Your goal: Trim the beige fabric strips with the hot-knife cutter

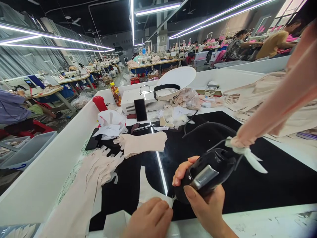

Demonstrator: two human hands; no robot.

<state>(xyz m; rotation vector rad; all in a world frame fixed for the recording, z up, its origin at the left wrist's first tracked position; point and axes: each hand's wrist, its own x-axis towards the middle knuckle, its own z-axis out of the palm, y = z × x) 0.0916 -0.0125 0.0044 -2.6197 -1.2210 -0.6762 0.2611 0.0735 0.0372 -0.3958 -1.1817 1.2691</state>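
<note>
My right hand (206, 205) is wrapped around a black corded hand tool (210, 172) with a silver plate on its side. The tool's lower end is just above the black board (198, 135), close to the tip of a pale fabric piece (146, 188). Fingers bent and together, my left hand (150, 218) presses on the near edge of that piece. A white card-like piece (116, 223) lies beside my left hand. The tool's working edge is hidden from view.
A stack of cut fabric (146, 143) and draped beige strips (84, 185) lie left. A phone (140, 110) leans against a white vented box (128, 102). A cloth-wrapped hanging piece (274, 99) tied with white strip comes down at right. More fabric (267, 92) lies behind it.
</note>
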